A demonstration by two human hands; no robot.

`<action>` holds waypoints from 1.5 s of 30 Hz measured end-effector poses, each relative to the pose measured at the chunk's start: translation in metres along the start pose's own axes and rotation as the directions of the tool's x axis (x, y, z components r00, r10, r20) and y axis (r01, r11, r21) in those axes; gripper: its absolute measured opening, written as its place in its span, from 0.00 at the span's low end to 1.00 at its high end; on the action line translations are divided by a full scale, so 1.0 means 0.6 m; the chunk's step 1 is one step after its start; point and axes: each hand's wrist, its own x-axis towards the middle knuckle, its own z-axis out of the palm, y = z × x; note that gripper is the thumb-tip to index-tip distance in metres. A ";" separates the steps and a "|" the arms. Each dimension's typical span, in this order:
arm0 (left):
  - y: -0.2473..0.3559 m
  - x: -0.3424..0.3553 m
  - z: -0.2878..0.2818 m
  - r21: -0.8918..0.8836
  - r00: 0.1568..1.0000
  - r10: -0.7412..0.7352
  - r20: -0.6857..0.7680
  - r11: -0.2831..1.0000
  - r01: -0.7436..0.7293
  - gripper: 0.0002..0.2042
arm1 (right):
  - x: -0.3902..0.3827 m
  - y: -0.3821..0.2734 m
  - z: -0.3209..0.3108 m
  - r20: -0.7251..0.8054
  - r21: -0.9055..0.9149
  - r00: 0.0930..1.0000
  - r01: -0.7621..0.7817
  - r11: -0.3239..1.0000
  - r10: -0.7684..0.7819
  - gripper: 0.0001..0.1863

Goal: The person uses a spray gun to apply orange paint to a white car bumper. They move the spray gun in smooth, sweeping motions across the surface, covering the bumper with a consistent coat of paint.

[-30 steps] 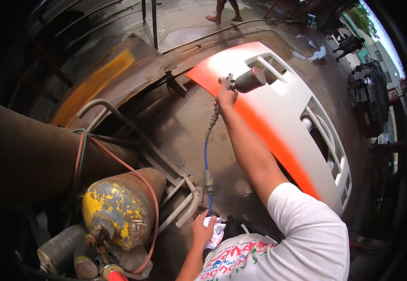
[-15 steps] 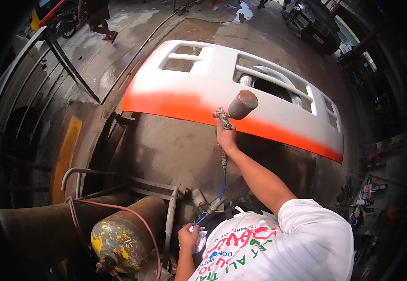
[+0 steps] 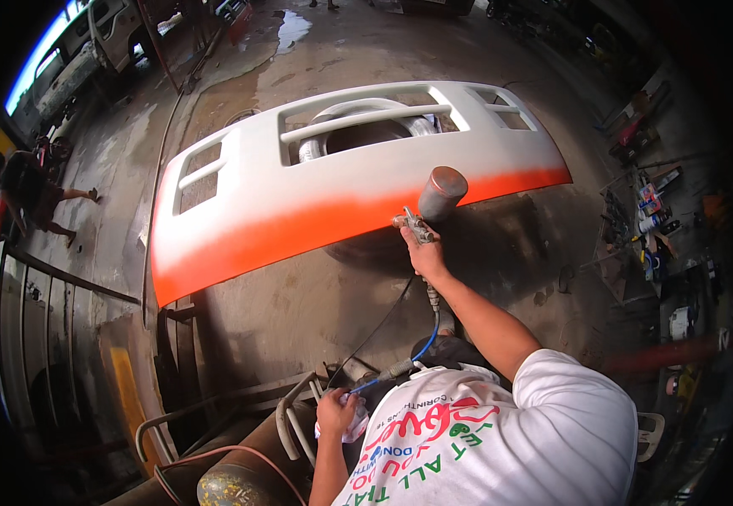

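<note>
My right hand [image 3: 427,253] is closed around a metal spray gun [image 3: 415,224] with a grey paint cup [image 3: 442,192] on top. The gun is held over the near lower edge of a large vehicle bumper [image 3: 333,181], right of its middle. White covers the bumper's upper part, fading into bright orange along the near edge. Near my body, my left hand [image 3: 335,413] grips a blue air hose [image 3: 366,385] together with a crumpled white cloth [image 3: 355,424]. From there the hose runs up to the gun's handle.
Gas cylinders [image 3: 236,485] with a reddish hose and a metal frame [image 3: 295,405] stand close at lower left. A railing [image 3: 67,274] is farther left. Tools and cans [image 3: 652,221] lie at right. Another person [image 3: 33,190] is at far left.
My view has swung, so the bumper slants the other way. Along the bumper, the spray gun has moved to the right. The orange around its middle looks wider. My left hand keeps its grip.
</note>
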 end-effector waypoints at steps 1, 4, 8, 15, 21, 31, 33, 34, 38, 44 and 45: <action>0.017 0.016 0.006 0.006 0.999 0.036 0.008 0.999 -0.036 0.18 | 0.008 0.007 -0.032 -0.024 0.006 1.000 -0.020 1.000 0.020 0.16; 0.092 0.062 0.022 0.107 0.988 0.136 0.078 0.984 -0.144 0.17 | 0.036 0.024 -0.131 -0.078 0.064 0.993 -0.089 0.994 0.094 0.12; 0.202 0.124 0.075 0.129 0.948 0.240 0.211 0.954 -0.271 0.16 | 0.089 0.084 -0.273 -0.148 0.034 0.987 -0.051 0.998 0.056 0.10; 0.446 0.216 0.229 0.159 0.886 0.325 0.331 0.906 -0.392 0.13 | 0.209 0.228 -0.521 -0.236 0.074 0.971 0.040 0.996 -0.021 0.10; 0.671 0.291 0.383 0.119 0.808 0.293 0.512 0.907 -0.404 0.14 | 0.335 0.382 -0.750 -0.304 0.034 0.938 0.188 0.982 -0.169 0.10; 0.928 0.386 0.591 0.193 0.486 0.205 0.850 0.737 -0.648 0.22 | 0.486 0.465 -1.068 -0.488 -0.067 0.867 -0.151 0.986 0.100 0.10; 0.964 0.400 0.632 0.189 0.433 0.202 0.878 0.686 -0.702 0.23 | 0.513 0.492 -1.115 -0.523 -0.066 0.841 -0.200 0.978 0.137 0.10; 0.992 0.403 0.648 0.187 0.423 0.212 0.881 0.666 -0.723 0.23 | 0.525 0.504 -1.140 -0.534 -0.068 0.819 -0.288 0.955 0.209 0.13; 1.081 0.413 0.703 0.149 0.385 0.267 0.884 0.619 -0.771 0.22 | 0.577 0.555 -1.224 -0.603 -0.052 0.711 -0.486 0.872 0.361 0.25; 1.153 0.424 0.758 0.064 0.405 0.436 0.804 0.613 -0.787 0.19 | 0.671 0.672 -1.348 -0.709 -0.198 0.658 -0.533 0.822 0.256 0.37; 1.158 0.423 0.762 0.041 0.402 0.467 0.788 0.612 -0.790 0.19 | 0.684 0.678 -1.354 -0.735 -0.281 0.669 -0.451 0.847 0.113 0.32</action>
